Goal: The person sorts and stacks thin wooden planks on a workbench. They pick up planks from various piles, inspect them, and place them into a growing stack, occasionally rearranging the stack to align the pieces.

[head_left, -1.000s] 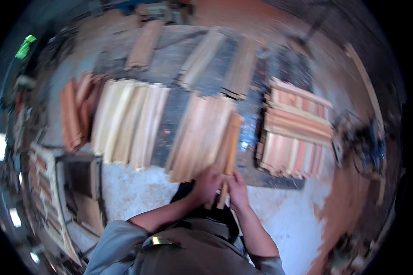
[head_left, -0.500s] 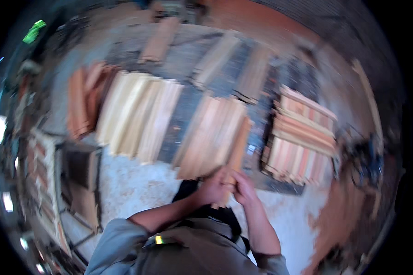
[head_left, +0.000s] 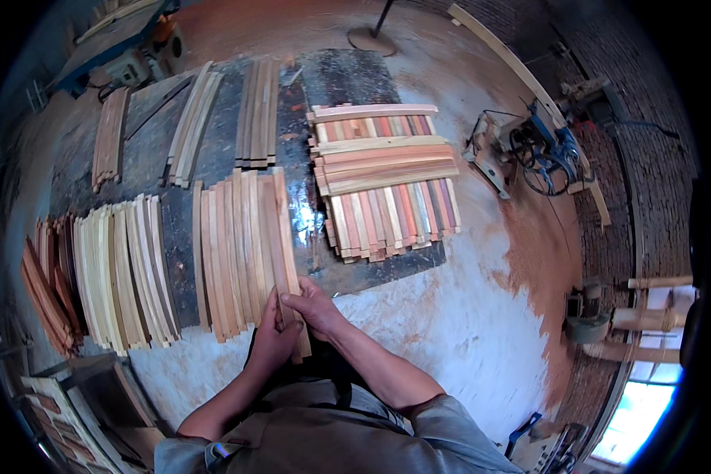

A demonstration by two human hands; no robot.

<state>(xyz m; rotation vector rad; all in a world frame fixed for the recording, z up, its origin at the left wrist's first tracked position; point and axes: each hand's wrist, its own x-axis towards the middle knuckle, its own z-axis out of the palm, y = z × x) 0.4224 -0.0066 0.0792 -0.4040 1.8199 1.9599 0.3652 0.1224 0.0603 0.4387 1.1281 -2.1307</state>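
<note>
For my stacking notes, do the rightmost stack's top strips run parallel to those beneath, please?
No, the top strips lie crosswise over the lower strips.

On the table (head_left: 363, 276), a narrow lane runs away from the body, with the long strip (head_left: 290, 245) along its left and the high stack (head_left: 387, 178) walling its right. The right hand (head_left: 316, 308) blocks the near end; the left hand (head_left: 276, 328) has little room beside it. A slimmer passage separates the pink strips (head_left: 237, 261) from the pale strips (head_left: 122, 276). Farther off, three bundles (head_left: 191, 130) leave dark gaps between them. Rightward, open floor (head_left: 442, 332) gives broad passage.
</note>
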